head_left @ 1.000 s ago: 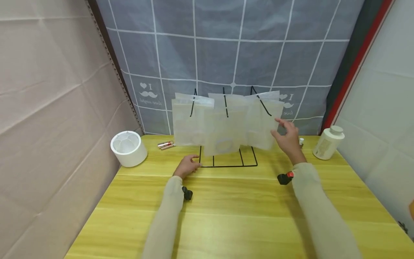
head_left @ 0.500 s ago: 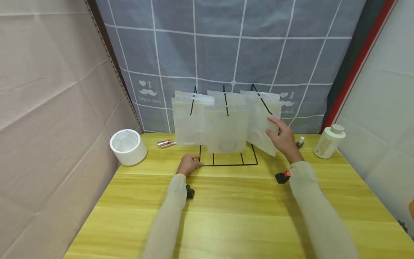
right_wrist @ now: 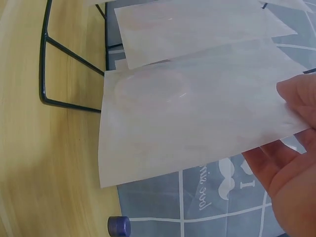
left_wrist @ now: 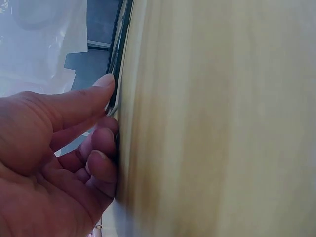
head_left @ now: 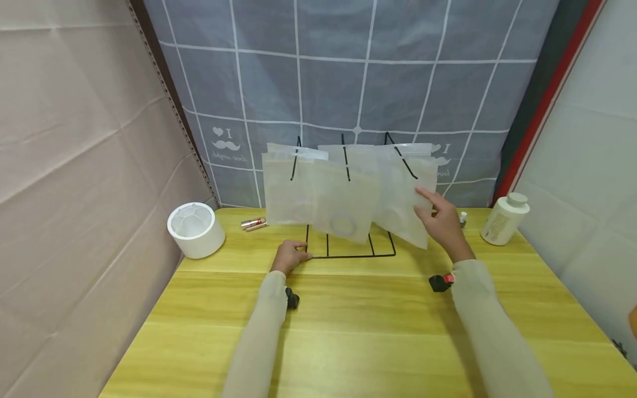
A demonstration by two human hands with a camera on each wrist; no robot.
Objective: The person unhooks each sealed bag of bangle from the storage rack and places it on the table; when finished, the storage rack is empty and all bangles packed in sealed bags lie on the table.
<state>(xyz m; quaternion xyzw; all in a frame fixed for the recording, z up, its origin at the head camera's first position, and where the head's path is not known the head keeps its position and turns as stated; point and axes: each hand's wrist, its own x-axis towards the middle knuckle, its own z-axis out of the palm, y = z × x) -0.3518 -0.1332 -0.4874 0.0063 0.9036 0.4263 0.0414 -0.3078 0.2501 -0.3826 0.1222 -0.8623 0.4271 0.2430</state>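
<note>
A black wire rack stands at the back of the table, with translucent white plastic bags hanging from its hooks. My left hand pinches the front left corner of its base; in the left wrist view the thumb lies over the wire and the other fingers curl beneath. My right hand pinches the outer edge of the right plastic bag. The right wrist view has the thumb on the bag's near face and fingers partly hidden behind. A ring-shaped outline shows in the middle plastic bag, beside the left plastic bag.
A white round container stands at the left. Small tubes lie between it and the rack. At the right is a white bottle, and a small white-capped bottle is partly hidden behind my right hand. A grey gridded cloth hangs behind.
The right bag swung inward, then back outward, with my right hand moving left and then right. The middle bag now hangs turned, its lower right corner dipping. My left hand stays at the rack's corner.
</note>
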